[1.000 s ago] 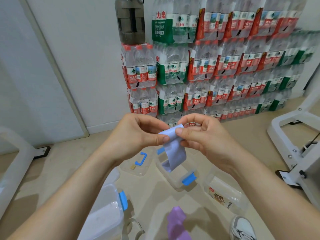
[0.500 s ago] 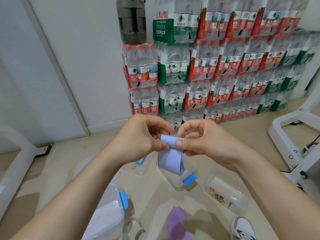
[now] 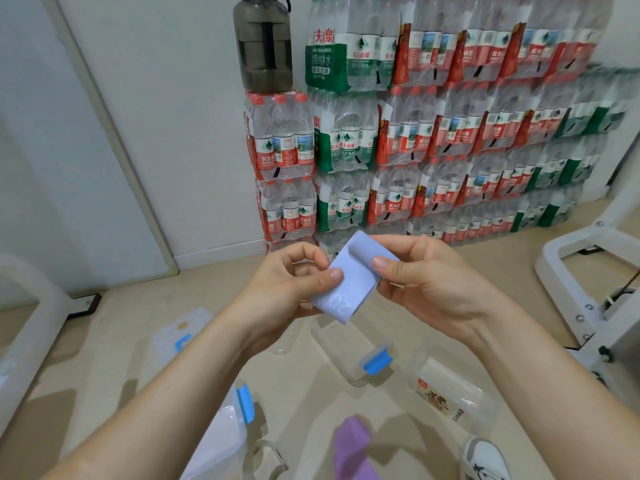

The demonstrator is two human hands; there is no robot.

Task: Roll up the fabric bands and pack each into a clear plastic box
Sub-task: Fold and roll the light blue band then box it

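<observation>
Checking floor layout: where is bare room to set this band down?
Bare floor lies left, between the loose lid and the left white frame, and farther off, between the bottle packs and the right white frame. Crowded below the blue band: clear boxes, purple band, shoe.

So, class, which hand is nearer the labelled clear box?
Right. Both pinch the blue band; the right hand is above and left of the labelled box, the left hand farther left.
</observation>
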